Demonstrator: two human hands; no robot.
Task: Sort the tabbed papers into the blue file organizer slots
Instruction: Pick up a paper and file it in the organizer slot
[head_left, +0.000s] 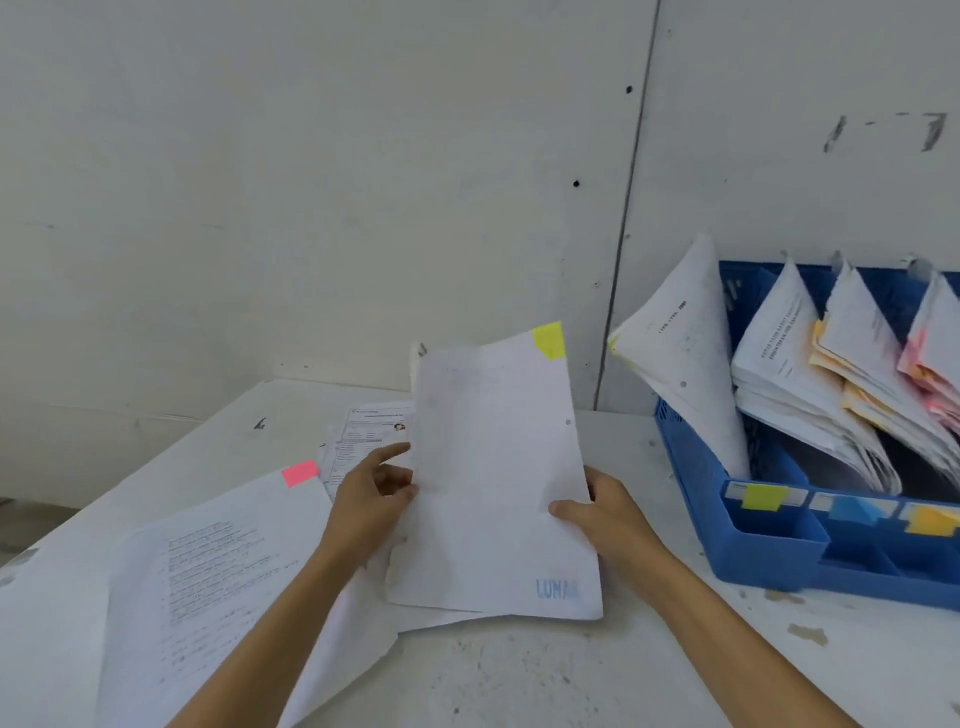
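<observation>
Here, the left hand (371, 493) and right hand (608, 514) pinch a yellow-tabbed paper (493, 457) left of the blue organizer (698, 473). A pink-tabbed paper (218, 571) lies farther left.

A person's left hand (371, 491) and right hand (602, 514) hold a white sheet (493, 478) tilted up off the worktop (519, 675), just left of the blue file organizer (696, 488). A yellow tab (549, 340) marks the sheet's top corner nearest the organizer. Farther left of the organizer lies a pink-tabbed paper (218, 571). Tabbed papers (779, 353) lean in the organizer's slots.
</observation>
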